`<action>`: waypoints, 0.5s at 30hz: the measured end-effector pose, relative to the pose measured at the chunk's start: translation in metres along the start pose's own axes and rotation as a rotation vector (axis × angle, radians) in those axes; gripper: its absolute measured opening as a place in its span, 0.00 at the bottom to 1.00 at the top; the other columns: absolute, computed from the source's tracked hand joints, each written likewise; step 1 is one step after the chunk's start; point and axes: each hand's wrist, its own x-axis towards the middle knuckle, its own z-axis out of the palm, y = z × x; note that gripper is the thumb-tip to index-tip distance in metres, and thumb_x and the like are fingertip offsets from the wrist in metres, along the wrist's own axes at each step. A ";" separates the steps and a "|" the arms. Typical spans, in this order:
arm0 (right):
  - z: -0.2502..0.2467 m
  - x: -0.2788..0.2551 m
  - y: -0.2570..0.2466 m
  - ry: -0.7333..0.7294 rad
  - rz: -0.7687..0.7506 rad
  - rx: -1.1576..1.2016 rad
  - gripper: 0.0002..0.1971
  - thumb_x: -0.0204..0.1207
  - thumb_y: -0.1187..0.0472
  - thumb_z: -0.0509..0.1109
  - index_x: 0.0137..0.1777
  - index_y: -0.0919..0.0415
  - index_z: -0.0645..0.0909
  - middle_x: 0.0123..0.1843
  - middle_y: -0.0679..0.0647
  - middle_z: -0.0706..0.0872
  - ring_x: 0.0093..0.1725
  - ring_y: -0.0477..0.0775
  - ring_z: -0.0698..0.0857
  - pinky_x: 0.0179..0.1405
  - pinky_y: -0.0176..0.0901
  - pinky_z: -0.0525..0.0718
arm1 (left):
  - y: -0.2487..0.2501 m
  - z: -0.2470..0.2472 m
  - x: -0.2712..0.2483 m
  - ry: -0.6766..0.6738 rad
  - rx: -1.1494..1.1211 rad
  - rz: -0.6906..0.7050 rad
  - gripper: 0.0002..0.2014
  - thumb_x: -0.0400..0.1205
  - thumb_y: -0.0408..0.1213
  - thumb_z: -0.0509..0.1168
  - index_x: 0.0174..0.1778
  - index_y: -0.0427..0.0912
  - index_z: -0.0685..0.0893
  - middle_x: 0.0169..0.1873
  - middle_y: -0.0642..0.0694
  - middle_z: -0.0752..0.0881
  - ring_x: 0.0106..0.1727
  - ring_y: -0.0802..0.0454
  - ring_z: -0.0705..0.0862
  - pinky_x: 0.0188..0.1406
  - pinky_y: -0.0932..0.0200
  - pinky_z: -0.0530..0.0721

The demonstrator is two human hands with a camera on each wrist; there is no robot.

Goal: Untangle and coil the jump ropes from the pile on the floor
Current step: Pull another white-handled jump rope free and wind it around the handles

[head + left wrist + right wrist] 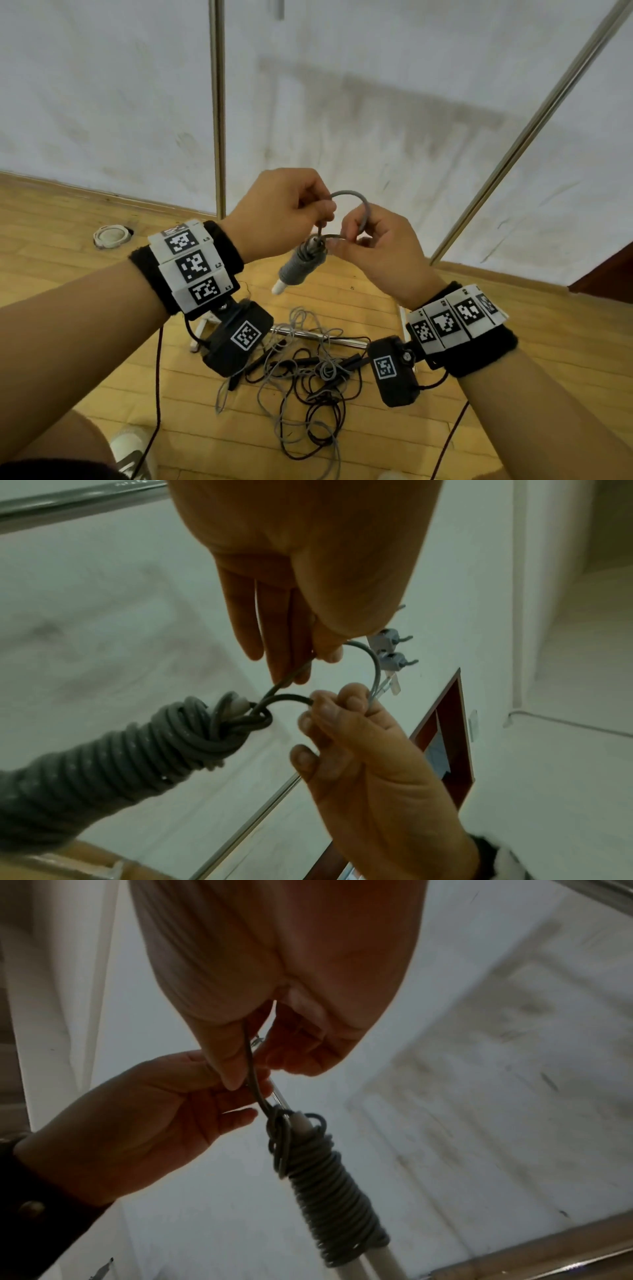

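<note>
A grey jump rope is wound tightly round its white handles into a bundle (297, 269) that hangs in the air between my hands. From its top a free loop of grey cord (354, 198) arches up. My left hand (323, 215) pinches the cord just above the bundle's knot (253, 719). My right hand (337, 245) pinches the other side of the loop, fingers curled round it. In the right wrist view the bundle (329, 1183) dangles below both hands. A tangled pile of black and grey ropes (308, 373) lies on the wooden floor beneath.
Two metal poles (217, 109) (534, 126) rise in front of the white wall. A round white floor fitting (111, 235) sits at the left. A metal bar (329, 336) lies behind the pile. My shoe (132, 448) shows at the lower left.
</note>
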 end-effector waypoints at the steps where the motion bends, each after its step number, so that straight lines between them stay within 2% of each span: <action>1: 0.000 0.005 -0.004 0.023 -0.014 -0.005 0.16 0.70 0.72 0.78 0.35 0.55 0.75 0.36 0.48 0.85 0.39 0.50 0.84 0.40 0.50 0.83 | 0.003 -0.005 0.004 0.007 -0.044 -0.008 0.04 0.82 0.35 0.69 0.42 0.45 0.84 0.34 0.54 0.91 0.37 0.62 0.90 0.41 0.67 0.86; 4: -0.010 0.024 -0.020 0.084 -0.008 0.062 0.11 0.72 0.74 0.76 0.40 0.60 0.78 0.40 0.56 0.90 0.41 0.52 0.89 0.40 0.45 0.86 | 0.012 -0.022 0.018 -0.026 -0.139 -0.028 0.05 0.84 0.32 0.66 0.43 0.44 0.82 0.34 0.50 0.92 0.38 0.59 0.91 0.36 0.71 0.83; 7: -0.026 0.043 -0.043 0.109 0.026 0.102 0.09 0.73 0.73 0.76 0.47 0.61 0.82 0.40 0.59 0.91 0.40 0.54 0.91 0.36 0.40 0.85 | 0.023 -0.046 0.033 -0.027 -0.191 -0.036 0.03 0.85 0.33 0.66 0.46 0.43 0.84 0.35 0.47 0.92 0.39 0.54 0.92 0.35 0.67 0.85; 10: -0.038 0.063 -0.067 0.139 0.008 0.122 0.07 0.76 0.72 0.74 0.51 0.63 0.83 0.40 0.62 0.91 0.40 0.54 0.92 0.38 0.41 0.87 | 0.036 -0.072 0.053 0.016 -0.210 -0.039 0.03 0.84 0.33 0.67 0.49 0.40 0.87 0.35 0.47 0.92 0.37 0.53 0.92 0.34 0.65 0.87; 15: -0.053 0.109 -0.118 0.186 -0.092 0.169 0.05 0.80 0.72 0.68 0.51 0.65 0.84 0.38 0.59 0.91 0.36 0.54 0.90 0.39 0.42 0.89 | 0.072 -0.117 0.097 0.099 -0.214 -0.012 0.05 0.83 0.32 0.68 0.45 0.38 0.89 0.34 0.48 0.92 0.36 0.52 0.92 0.33 0.63 0.88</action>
